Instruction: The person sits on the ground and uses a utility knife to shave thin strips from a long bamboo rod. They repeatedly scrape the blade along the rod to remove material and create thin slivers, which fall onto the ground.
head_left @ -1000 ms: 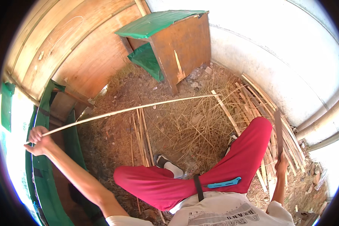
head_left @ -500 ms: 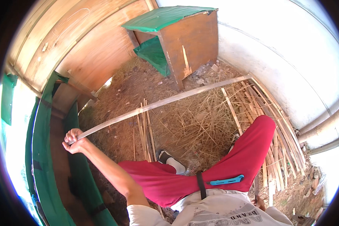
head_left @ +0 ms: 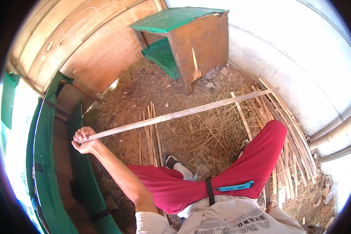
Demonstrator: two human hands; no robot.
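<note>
Left hand (head_left: 83,139) at nine o'clock, fist closed round the near end of a long bamboo strip (head_left: 179,114), now drawn closer than a moment ago, strip running toward two o'clock, right hand out of sight, wooden cabinet (head_left: 189,41) at twelve, shelves bare.

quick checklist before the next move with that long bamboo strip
1. Left hand closed on the near end of the bamboo strip: ok.
2. Right hand in view: not ok, it does not show.
3. Far end of the strip past the split strips by the wall: ok.
4. Strip well short of the wooden cabinet: ok.
5. Blue knife lying on the red trousers: ok.
</note>
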